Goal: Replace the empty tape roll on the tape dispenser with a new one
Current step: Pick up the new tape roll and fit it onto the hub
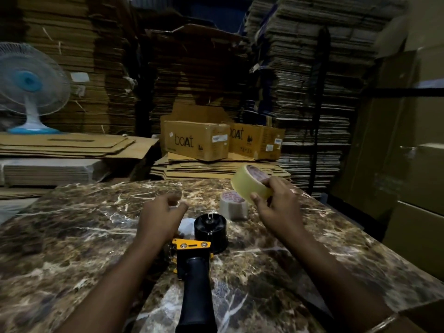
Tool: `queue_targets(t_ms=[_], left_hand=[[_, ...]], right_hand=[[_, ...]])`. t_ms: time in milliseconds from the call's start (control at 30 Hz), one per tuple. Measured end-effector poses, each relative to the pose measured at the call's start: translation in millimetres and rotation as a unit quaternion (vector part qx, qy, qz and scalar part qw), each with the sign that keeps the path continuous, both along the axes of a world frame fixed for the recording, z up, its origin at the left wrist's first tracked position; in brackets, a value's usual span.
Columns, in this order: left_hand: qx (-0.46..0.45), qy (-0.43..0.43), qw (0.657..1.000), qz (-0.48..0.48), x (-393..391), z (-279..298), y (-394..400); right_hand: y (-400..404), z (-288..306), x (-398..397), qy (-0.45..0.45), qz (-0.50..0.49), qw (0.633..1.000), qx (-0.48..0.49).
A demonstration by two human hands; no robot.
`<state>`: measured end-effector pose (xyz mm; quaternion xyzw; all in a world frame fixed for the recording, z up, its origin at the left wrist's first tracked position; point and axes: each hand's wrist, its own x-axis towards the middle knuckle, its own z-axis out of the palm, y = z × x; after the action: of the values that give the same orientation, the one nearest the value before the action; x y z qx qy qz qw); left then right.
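Stacks of flattened cardboard (96, 68) wall in a dim storeroom, and a brown marble-patterned table (72, 236) fills the foreground; on it, near the middle, lies the tape dispenser (195, 258), its black handle (196, 296) pointing toward the viewer, its yellow frame (191, 245) just beyond the grip, and its black round spool hub (211, 233) at the far end, bare of any roll; the right hand (276, 205) is raised above the table to the right of the hub, fingers and thumb curled round a full roll of clear tape (251, 185), which is tilted so that its printed core faces up and away; directly below and left of that roll, a second tape roll (233, 205) stands on the table, just beyond the hub; the left hand (161, 217) hovers left of the hub with its fingers loosely curled, and something small and pale sits at its fingertips, though blur keeps me from telling whether it is held; a whitish patch (186, 225) lies on the table between that hand and the hub; behind the table, two brown boxes marked "boat" (195, 141) rest on a low pile of flat card; far left, a white and blue table fan (30, 92) stands on another pile.
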<state>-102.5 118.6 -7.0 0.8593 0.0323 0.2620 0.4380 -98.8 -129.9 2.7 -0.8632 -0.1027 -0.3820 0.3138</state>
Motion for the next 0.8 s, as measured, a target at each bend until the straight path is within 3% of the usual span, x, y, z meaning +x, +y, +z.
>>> queue_targets(t_ms=[167,367,500,633,800], left_hand=[[-0.036,-0.014,0.999,-0.011,-1,-1,-2],[-0.037,-0.019,0.999,0.006,0,-2,2],[-0.027,-0.051,0.998,0.004,0,3,1],[-0.01,-0.098,0.993,-0.057,-7,12,-6],[-0.069,-0.137,0.981,-0.116,-15,16,-13]], right_hand=[[32,17,12,0.035,0.148,0.967,0.202],[49,24,31,0.098,0.299,0.824,0.472],[49,9,41,0.133,0.282,0.784,0.537],[49,4,42,0.142,0.279,0.74,0.596],[51,-2,38,0.168,0.285,0.723,0.606]])
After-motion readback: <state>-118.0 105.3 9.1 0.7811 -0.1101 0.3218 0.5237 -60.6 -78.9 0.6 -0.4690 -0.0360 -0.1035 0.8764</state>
